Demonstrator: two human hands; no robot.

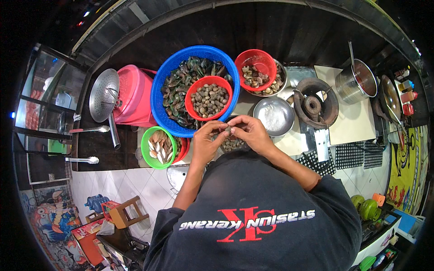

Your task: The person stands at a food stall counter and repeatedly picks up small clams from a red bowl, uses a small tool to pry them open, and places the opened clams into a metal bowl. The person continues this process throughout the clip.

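My left hand (207, 142) and my right hand (253, 134) meet at the counter's near edge. Thumbs and fingers of both pinch a small cockle (228, 131), partly covered by the fingertips. Below them is a container of more cockles (232, 144), its rim mostly hidden by my hands and dark shirt. Just beyond my left hand stands a big blue basket (157, 97) of dark green mussels (175, 83). A red bowl of cockles (209, 100) rests on those mussels. Left of my left wrist sits a green bowl (144, 147) with long pale shellfish (160, 149).
Past my right hand are a metal bowl (273, 116) of white grains and a red bowl (242, 58) of clams. Farther right stand a round burner (333, 106) and a steel pot (350, 90). A perforated skimmer (103, 95) leans by pink tubs (134, 95); tongs (83, 160) stick out at left.
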